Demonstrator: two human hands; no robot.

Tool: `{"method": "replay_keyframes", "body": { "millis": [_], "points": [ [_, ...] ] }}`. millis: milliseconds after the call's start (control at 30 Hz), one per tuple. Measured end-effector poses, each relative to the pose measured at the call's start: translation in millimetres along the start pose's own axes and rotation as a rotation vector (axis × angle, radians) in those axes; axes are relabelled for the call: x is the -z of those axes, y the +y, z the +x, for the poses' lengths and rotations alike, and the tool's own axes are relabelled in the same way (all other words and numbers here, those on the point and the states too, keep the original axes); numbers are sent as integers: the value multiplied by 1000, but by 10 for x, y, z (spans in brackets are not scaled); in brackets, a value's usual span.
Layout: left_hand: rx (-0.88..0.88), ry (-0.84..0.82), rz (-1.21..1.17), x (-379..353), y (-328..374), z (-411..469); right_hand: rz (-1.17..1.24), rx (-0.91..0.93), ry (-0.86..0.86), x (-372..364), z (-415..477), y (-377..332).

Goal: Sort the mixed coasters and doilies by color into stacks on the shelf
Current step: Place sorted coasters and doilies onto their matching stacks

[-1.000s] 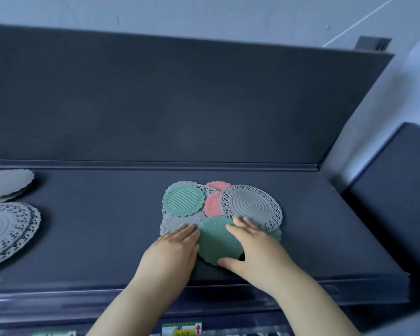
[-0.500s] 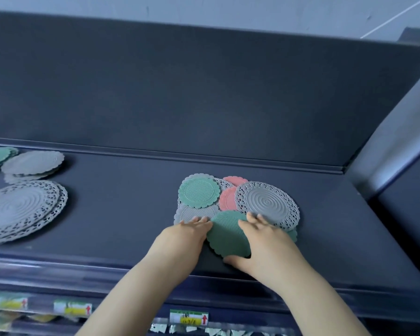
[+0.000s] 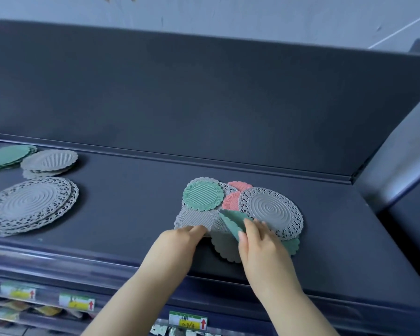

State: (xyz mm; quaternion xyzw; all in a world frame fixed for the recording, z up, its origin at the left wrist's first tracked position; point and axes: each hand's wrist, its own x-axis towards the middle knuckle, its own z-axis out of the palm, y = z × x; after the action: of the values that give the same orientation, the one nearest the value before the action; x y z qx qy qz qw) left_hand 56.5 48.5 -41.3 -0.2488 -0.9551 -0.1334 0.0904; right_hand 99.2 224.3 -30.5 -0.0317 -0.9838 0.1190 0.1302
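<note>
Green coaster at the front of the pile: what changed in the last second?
The right hand has pinched the green coaster by its near edge and peeled it up from flat to tilted, uncovering a dark grey coaster beneath. The left hand still presses the light grey coaster beside it. The rest of the pile and the sorted stacks at left lie as before.

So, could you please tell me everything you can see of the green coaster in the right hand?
The green coaster is a thin, round, teal-green mat with a scalloped edge, seemingly flexible rubber. It stands steeply tilted at the front of the mixed pile on the shelf, above a dark grey coaster and beside the large grey lace doily. The right hand pinches its near edge between thumb and fingers.
</note>
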Motion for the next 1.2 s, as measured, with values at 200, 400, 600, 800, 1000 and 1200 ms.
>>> {"method": "replay_keyframes", "body": {
  "millis": [200, 400, 600, 800, 1000, 1200],
  "points": [
    [-109, 262, -76, -125, -35, 8, 92, -96, -44, -10, -10, -19],
    [-110, 206, 61, -59, -172, 3, 82, 2, -80, -52, -31, 36],
    [-157, 268, 50, 286, -226, -59, 259, 63, 201, 85, 6, 37],
    [-163, 419, -12, 495, -379, -186, 540, 0, 198, 168, 97, -160],
    [-139, 503, -64, 667, -856, -320, 554, 35, 207, 90, 232, -729],
    [-65, 510, -96, 931, -1738, -596, 642, 97, 215, -167, 383, -1628]
  ]
}}
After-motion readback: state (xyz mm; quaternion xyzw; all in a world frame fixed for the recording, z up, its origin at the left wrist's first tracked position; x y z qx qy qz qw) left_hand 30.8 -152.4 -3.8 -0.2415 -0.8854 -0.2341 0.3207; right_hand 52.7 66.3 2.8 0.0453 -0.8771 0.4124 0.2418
